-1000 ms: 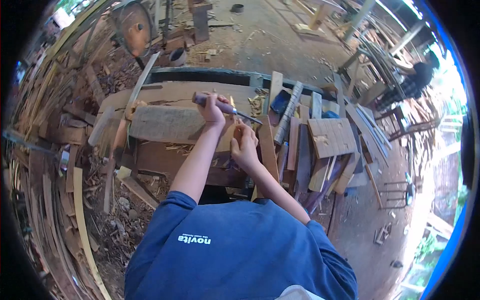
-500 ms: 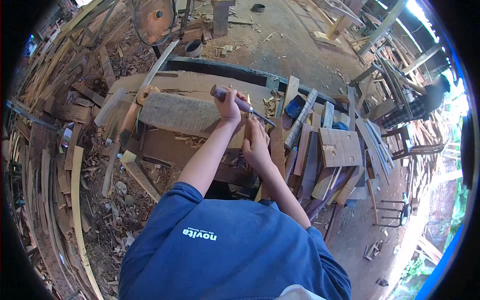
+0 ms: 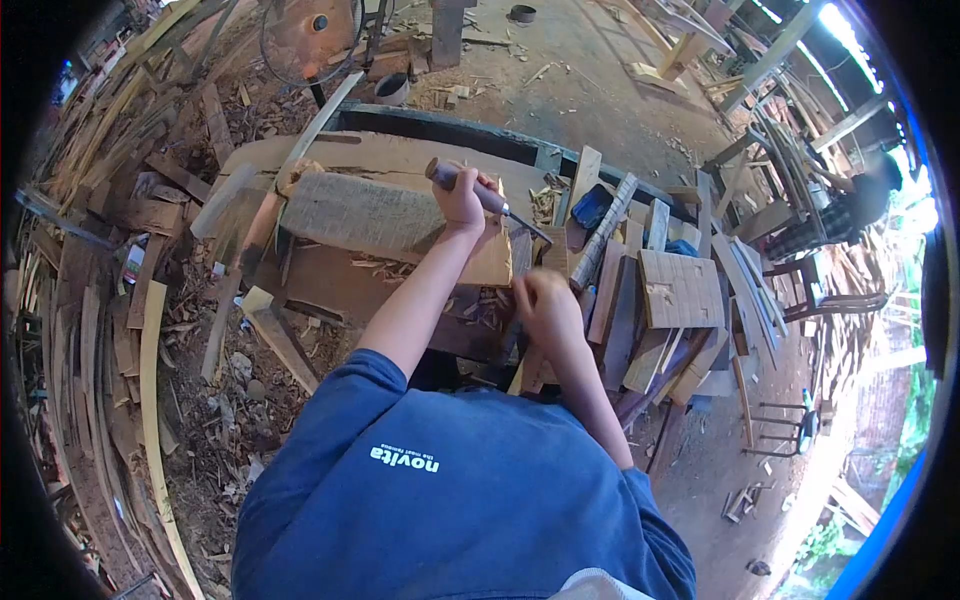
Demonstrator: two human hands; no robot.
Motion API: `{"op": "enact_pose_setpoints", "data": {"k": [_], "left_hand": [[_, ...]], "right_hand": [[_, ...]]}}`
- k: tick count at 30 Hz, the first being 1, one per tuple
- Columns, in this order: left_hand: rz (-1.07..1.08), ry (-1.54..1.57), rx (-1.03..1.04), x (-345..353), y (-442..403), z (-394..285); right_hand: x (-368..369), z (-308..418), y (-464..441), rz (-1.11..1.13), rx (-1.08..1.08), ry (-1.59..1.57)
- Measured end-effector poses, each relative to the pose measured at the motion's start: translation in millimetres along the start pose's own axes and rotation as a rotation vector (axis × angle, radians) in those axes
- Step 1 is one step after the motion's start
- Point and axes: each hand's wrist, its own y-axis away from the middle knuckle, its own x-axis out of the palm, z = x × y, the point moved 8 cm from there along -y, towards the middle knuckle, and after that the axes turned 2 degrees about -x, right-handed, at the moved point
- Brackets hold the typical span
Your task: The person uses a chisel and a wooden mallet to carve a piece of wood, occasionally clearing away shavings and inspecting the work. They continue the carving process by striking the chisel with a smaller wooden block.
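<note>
My left hand (image 3: 463, 203) is wrapped round the wooden handle of a chisel (image 3: 490, 198). The chisel's metal blade points right and down, past the end of a thick wood block (image 3: 365, 218). That block is grey and rough on top, with a paler, freshly cut right end, and lies on the workbench (image 3: 420, 160). Just right of the block's end is my right hand (image 3: 550, 305), its fingers curled in and slightly blurred. Whether it holds something small is hidden. Wood chips lie beside the block.
Right of the bench, stacked offcuts include a mortised board (image 3: 682, 288) and a blue container (image 3: 592, 206). A fan (image 3: 310, 40) and a bucket (image 3: 392, 90) stand beyond the bench. Long strips (image 3: 155, 400) lie at left. Another person (image 3: 850, 210) is at the far right.
My right hand has left the chisel blade and the block's end, moving down and right, with its fingers now curled. My left hand still grips the chisel, shifted slightly right.
</note>
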Motion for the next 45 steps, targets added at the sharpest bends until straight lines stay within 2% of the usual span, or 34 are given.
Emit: {"op": "enact_pose_setpoints", "data": {"k": [2,3,5,6,8,9,11,13,15,17,18,20,22,24,25,26,27,28,29,31,33,35,45], "left_hand": [[0.010,-0.003,0.001,1,3,-3],[0.006,-0.009,-0.003,0,2,-2],[0.004,-0.016,-0.002,-1,-1,1],[0.002,-0.022,0.022,-2,-3,0],[0.000,-0.029,0.043,-3,-3,-1],[-0.007,-0.025,0.038,-2,-1,-2],[-0.012,-0.023,0.031,0,-1,-3],[-0.012,-0.019,0.034,-2,-2,-1],[-0.016,-0.019,0.041,-3,-2,-2],[-0.021,-0.019,0.048,-3,-2,-2],[-0.038,-0.012,0.049,-3,-2,-3],[-0.060,-0.003,0.045,3,1,-5],[-0.100,0.110,0.038,15,9,-17],[-0.084,0.134,0.023,27,7,-33],[0.041,0.180,0.031,46,8,-49],[0.166,0.226,0.040,65,12,-66],[0.160,0.223,0.037,75,17,-81],[0.242,0.124,0.055,91,25,-97],[0.324,0.023,0.072,105,33,-108],[0.370,-0.102,0.124,119,46,-118],[0.456,-0.289,0.235,132,60,-121],[0.486,-0.373,0.243,135,67,-118],[0.630,-0.565,0.318,145,80,-92]], "right_hand": [[-25,10,-2,-0.763,-0.267,0.059],[-11,7,-9,-0.764,-0.271,0.059],[23,8,-23,-0.557,-0.322,0.016],[21,12,-13,-0.558,-0.327,0.015],[29,15,7,-0.398,-0.296,0.024],[25,13,23,-0.495,-0.341,-0.025],[38,-6,41,-0.193,-0.325,-0.514],[36,-30,75,-0.327,-0.069,-0.622],[49,-67,100,-0.598,-0.058,-0.673],[58,-97,120,-0.736,0.001,-0.620],[62,-106,129,-0.733,0.005,-0.619],[85,-137,140,-0.599,0.150,-0.911],[89,-148,149,-0.619,0.131,-0.883],[81,-155,153,-0.804,-0.006,-1.110],[78,-156,147,-0.811,-0.013,-0.951],[68,-147,141,-0.805,-0.006,-0.951],[46,-125,137,-0.825,0.005,-0.718],[30,-106,131,-0.837,0.014,-0.485],[26,-100,122,-0.830,0.017,-0.488],[20,-80,108,-0.808,0.006,-0.166],[32,-77,93,-0.712,0.056,-0.137],[49,-81,81,-0.585,0.089,-0.074],[56,-90,81,-0.554,0.143,-0.117]]}}
